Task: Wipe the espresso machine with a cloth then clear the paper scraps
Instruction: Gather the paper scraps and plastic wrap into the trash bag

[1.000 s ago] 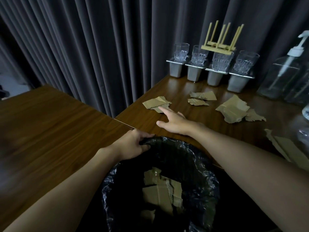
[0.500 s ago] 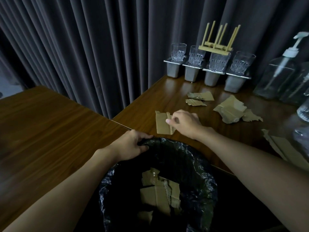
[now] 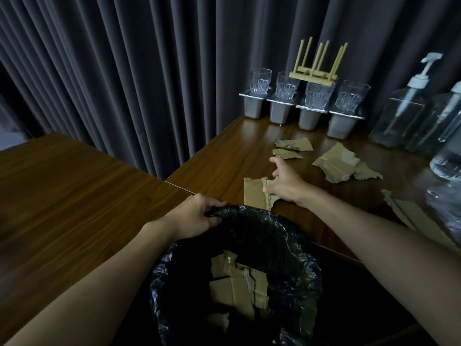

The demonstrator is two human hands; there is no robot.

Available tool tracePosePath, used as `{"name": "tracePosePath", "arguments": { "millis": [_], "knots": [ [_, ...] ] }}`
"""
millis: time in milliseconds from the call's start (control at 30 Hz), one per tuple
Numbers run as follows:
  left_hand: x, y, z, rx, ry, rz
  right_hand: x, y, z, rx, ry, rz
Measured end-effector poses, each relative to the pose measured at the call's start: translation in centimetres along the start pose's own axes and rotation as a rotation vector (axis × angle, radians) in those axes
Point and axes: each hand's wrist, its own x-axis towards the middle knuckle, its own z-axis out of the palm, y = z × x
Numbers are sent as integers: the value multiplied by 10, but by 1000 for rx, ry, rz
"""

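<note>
The left hand (image 3: 197, 216) grips the near rim of the bin (image 3: 299, 258), its fingers (image 3: 214, 216) curled shut over the edge of the black liner. Inside the bin lie several torn brown scraps (image 3: 237, 285), overlapping so that their number cannot be told. Just beyond the rim, at the tabletop (image 3: 224, 156) edge, lies a flat paper scrap (image 3: 254, 193); the right hand (image 3: 287, 183) rests on its right side, thumb on the torn edge, fingers (image 3: 275, 162) spread and reaching forward, pinching nothing. Farther back lie two small scraps (image 3: 294, 145), one behind the other. To their right sits a large crumpled scrap (image 3: 336, 163) with a smaller piece touching it. Against the curtain stand four glasses (image 3: 260, 81) on four grey holders, a small wooden rack (image 3: 313, 77) upended on the third. At the right edge, pump bottles (image 3: 404, 103) stand partly cut off, and another long scrap (image 3: 411, 216) lies half hidden by the forearm.
</note>
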Motion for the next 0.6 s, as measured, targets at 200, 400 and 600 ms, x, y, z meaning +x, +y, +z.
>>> {"name": "tracePosePath", "arguments": {
  "millis": [200, 400, 600],
  "knots": [
    [-1, 0, -1, -30, -8, -2, -16, 1, -19, 93, 175, -65],
    [0, -2, 1, -50, -3, -27, -53, -17, -42, 275, 193, -114],
    [0, 0, 2, -43, -13, -39, -90, -27, -44, 399, -154, -159]
  ]
}}
